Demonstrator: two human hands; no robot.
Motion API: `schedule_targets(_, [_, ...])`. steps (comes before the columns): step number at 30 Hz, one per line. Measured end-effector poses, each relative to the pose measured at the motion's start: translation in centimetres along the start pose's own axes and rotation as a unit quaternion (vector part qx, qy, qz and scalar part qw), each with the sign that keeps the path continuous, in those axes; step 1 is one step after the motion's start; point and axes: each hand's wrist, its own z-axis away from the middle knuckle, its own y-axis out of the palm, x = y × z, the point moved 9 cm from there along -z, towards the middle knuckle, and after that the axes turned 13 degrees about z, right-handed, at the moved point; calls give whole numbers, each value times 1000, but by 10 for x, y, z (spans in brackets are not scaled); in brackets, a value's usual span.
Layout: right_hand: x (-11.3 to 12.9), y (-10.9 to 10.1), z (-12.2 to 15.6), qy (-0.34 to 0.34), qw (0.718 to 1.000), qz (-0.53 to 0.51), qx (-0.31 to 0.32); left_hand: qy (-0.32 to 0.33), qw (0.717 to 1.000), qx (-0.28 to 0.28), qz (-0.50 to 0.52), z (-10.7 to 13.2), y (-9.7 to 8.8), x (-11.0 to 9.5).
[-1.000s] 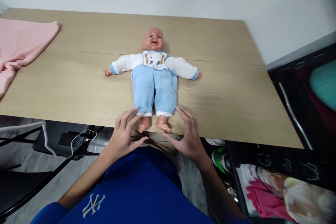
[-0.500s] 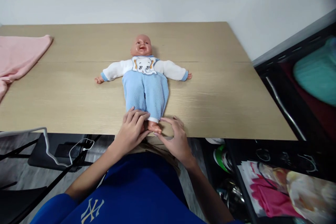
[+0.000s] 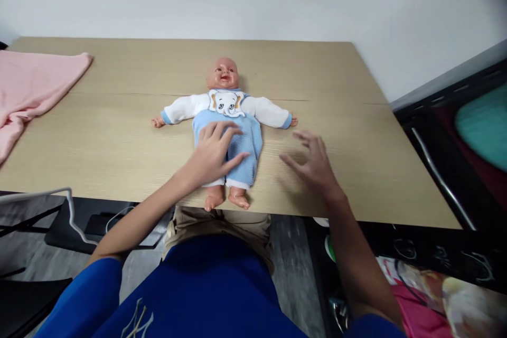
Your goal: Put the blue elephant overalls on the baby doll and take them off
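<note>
Wooden table, white wall. Doll on back, feet at near edge. Left hand over its legs, right hand beside; fingers spread. Black rack at right: teal thing inside.

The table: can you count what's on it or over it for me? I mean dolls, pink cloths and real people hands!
Doll: 1
Pink cloth: 1
Person's hands, a left hand and a right hand: 2
Total: 4
</note>
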Motion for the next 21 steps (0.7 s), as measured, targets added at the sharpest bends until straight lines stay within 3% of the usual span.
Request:
schedule_targets(5, [-53,29,-85,-3,998,58,0,-17,999,34,-27,-96,25,48])
schedule_targets(8, [-62,39,-114,-29,999,33,23,-7,995,86,-47,-137,52,63])
schedule_targets(10, [-57,32,-125,-47,999,7,12,-5,991,118,-63,-155,69,68])
schedule_targets(12, [-43,16,-131,-56,998,-26,-30,0,989,131,-72,-165,79,68])
schedule_targets(15, [-14,-3,-133,-63,989,-109,-79,7,992,103,-71,-170,79,66])
schedule_targets(18, [10,2,-130,-63,980,-175,-75,7,997,60,-39,-167,69,72])
schedule_targets(21, [13,23,-121,-39,978,-196,-69,6,1000,22,9,-160,55,82])
